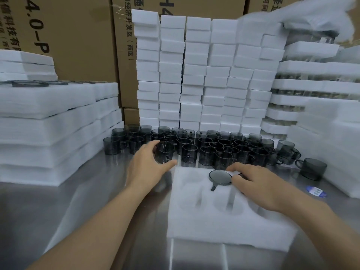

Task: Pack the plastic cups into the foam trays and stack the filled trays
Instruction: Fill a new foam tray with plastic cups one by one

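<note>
Cup [164, 152] stands in left hand [146, 164]; right hand [259, 184] holds seated cup [220, 177].

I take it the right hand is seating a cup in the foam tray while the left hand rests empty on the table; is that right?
Not quite: in the head view the left hand grips a loose cup at the front of the group, not resting empty. The right hand is at the seated cup in the foam tray.

The bare left hand [150, 162] reaches toward 12 o'clock, thumb and fingers curled round a smoky grey translucent plastic cup [164, 152]. The bare right hand [259, 182], at its 3 o'clock (forearm entering from 5 o'clock), pinches the rim of a second grey cup [220, 177].
</note>
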`<state>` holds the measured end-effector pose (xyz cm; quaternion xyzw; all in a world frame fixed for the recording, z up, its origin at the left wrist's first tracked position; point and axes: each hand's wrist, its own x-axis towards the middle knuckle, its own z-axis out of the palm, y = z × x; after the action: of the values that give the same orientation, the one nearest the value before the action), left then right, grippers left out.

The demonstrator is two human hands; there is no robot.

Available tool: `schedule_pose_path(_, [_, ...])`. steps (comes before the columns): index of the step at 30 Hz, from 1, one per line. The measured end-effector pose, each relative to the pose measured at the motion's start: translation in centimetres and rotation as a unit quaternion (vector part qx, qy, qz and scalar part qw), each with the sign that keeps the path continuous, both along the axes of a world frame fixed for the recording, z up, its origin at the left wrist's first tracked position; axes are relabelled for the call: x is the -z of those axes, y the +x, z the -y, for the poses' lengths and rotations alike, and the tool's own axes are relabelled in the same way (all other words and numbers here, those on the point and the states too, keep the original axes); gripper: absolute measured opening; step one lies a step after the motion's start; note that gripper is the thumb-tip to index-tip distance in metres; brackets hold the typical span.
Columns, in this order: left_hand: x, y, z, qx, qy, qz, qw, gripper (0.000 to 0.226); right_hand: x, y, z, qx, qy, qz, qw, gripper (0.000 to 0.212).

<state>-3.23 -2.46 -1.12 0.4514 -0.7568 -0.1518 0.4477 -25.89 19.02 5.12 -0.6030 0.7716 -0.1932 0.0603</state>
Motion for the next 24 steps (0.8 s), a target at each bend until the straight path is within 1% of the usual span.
schedule_pose_path(3, [-0.5,0.0,-0.8,0.007,-0.07,-0.055,0.996,0.088,0.0,0.0,0.0,0.0,0.005,-0.006,1.0,0.029])
schedule_pose_path(5, [-1.0,-0.3,-1.5,0.022,-0.123,-0.072,0.99,0.084,0.0,0.0,0.0,0.0,0.009,-0.014,1.0,0.03])
schedule_pose_path(9, [-2.0,-1.1,-2.8,0.018,-0.203,-0.074,0.976,0.079,0.0,0.0,0.0,0.001,0.011,-0.025,1.0,0.03])
schedule_pose_path(12, [-2.3,-1.1,-3.3,0.023,-0.237,-0.07,0.969,0.079,0.0,0.0,0.0,0.003,0.016,-0.03,0.999,0.03])
schedule_pose_path(16, [-2.5,-0.9,-3.3,0.034,-0.243,-0.092,0.965,0.078,0.1,0.0,0.1,0.003,0.016,-0.031,0.999,0.03])
schedule_pose_path(19, [-2.5,-1.0,-3.4,0.061,-0.238,-0.111,0.963,0.078,0.1,0.0,0.1,0.004,0.018,-0.031,0.999,0.03])
schedule_pose_path(24, [-3.4,-1.5,-4.9,0.102,-0.176,-0.15,0.967,0.081,0.1,0.0,0.1,0.008,0.02,-0.029,0.999,0.029])
